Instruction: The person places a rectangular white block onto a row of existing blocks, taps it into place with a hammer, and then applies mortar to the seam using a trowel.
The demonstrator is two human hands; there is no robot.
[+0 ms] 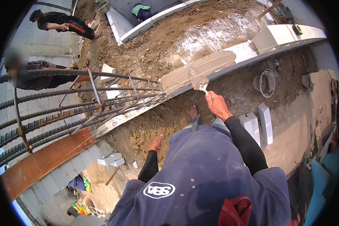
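My right hand (217,105) is closed round the handle of a trowel (200,82), whose blade rests on a bed of wet grey mortar (214,64). The mortar is spread along the top of a low block wall (246,52), with a taut string running along it. Low at my left side hangs my left hand (156,143), its fingers partly seen and loosely stretched, with nothing in it. A steel rebar cage (98,101) stands at the left end of the mortar.
White blocks (265,122) stand right of me; more blocks (112,159) lie at lower left. A mortar-smeared bucket (266,83) sits beyond the right-hand blocks. A tape measure (297,29) lies on the wall's far end. Two people (60,24) are at left, another (142,12) at the back.
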